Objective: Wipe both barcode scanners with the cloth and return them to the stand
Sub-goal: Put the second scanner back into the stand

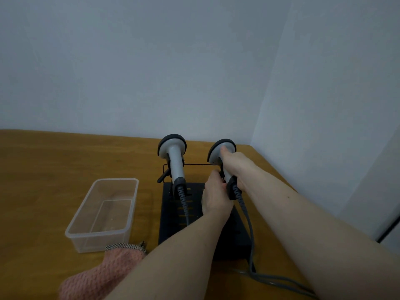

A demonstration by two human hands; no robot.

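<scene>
Right hand (234,167) wrapped around right scanner (225,167) on stand (173,215) near table's (54,169) far right corner; left hand (215,198) gripping its base. Cloth (101,273) at near edge.

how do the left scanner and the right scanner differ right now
The left scanner sits untouched in the stand; the right scanner is gripped by both hands, right hand and left hand. The left stands nearly straight; the right tilts. Both are grey with dark heads and coiled cables.
</scene>
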